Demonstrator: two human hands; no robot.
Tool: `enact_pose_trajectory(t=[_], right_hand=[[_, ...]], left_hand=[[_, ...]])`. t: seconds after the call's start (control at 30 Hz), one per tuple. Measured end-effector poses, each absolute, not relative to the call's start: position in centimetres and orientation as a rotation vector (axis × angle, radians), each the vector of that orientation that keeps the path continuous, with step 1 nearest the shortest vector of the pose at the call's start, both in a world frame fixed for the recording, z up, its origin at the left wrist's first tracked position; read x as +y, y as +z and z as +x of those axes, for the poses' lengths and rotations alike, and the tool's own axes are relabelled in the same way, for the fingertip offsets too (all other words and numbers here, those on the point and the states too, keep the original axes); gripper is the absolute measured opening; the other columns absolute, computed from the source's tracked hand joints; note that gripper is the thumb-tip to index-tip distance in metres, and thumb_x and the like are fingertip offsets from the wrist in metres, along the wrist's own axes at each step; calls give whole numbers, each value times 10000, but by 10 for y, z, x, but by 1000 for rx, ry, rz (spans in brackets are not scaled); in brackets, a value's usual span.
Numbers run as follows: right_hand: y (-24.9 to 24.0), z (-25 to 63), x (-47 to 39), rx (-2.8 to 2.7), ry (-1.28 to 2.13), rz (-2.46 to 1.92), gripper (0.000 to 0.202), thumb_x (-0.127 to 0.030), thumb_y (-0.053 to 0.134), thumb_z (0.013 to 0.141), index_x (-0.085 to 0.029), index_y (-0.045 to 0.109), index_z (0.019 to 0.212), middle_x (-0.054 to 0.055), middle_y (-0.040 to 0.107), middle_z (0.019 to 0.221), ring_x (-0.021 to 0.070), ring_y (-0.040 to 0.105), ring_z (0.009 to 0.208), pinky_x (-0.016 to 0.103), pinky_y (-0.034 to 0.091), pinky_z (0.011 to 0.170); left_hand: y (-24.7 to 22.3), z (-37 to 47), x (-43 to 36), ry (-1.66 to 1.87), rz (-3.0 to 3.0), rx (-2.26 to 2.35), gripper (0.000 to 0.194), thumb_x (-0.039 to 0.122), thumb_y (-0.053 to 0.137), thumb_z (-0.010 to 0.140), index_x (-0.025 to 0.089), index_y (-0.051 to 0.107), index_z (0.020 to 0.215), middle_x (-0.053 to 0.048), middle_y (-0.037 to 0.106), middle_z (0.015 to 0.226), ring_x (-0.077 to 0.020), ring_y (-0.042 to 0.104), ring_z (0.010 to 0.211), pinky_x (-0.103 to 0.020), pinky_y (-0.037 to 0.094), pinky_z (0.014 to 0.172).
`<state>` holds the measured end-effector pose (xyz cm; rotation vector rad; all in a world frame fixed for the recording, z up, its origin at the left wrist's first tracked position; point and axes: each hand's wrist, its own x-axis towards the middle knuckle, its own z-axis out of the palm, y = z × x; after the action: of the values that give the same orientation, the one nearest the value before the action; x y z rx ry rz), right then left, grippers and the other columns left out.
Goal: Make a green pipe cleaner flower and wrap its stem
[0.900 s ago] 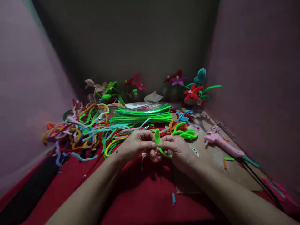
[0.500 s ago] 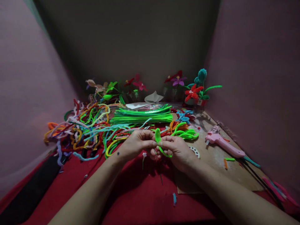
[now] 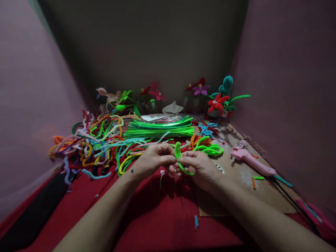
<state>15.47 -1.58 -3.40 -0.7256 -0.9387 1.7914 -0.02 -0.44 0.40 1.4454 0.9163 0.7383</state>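
Between my two hands is a bright green pipe cleaner [image 3: 177, 150], bent into a narrow leaf-like loop that stands up, with a tail curving down to the right. My left hand [image 3: 160, 156] pinches its base from the left, thumb and forefinger closed. From the right, my right hand [image 3: 198, 163] pinches the same spot, fingertips nearly touching the left ones. A thin dark wire [image 3: 179, 190] points down below the fingers; which hand holds it I cannot tell. On the red cloth [image 3: 154, 224] beneath lies a small white-tipped green piece [image 3: 161, 177].
Tangled colourful pipe cleaners [image 3: 99, 140] spread at the left, with a green bundle [image 3: 160, 129] in the middle. A pink glue gun [image 3: 252, 161] rests on a brown board [image 3: 236, 196] at the right. Pipe-cleaner flowers [image 3: 217, 102] stand along the back. A black strap-like object [image 3: 36, 213] lies front left.
Both hands keep their pinch on the green pipe cleaner, with only slight finger movement. The whole view has shifted very slightly.
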Motion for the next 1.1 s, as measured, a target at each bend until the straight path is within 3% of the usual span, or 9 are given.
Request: enact_pose_trajectory(t=[0.5,0.73,1.1], right_hand=[[-34,156,-18,-913,1801,-764,145,-195,730,578,-102,626,614,32,641,563,105,560,450,241,443,490],[-35,153,-19,-914,1752,-812,110,-168,700,578,-105,610,570,29,629,527,78,505,404,216,414,441],[-34,154,-21,-888,1766,-845,126,-174,691,561,-115,581,547,30,619,529,85,493,423,237,431,464]], left_hand=[[5,-3,-1,691,1464,882,99,177,630,719,107,570,752,-21,648,618,-119,608,514,-237,511,509],[9,1,-5,694,1512,915,97,184,629,724,104,584,756,-25,652,633,-123,619,578,-244,505,586],[10,5,-7,671,1526,898,55,155,585,741,110,556,751,-4,611,625,-100,585,553,-235,480,566]])
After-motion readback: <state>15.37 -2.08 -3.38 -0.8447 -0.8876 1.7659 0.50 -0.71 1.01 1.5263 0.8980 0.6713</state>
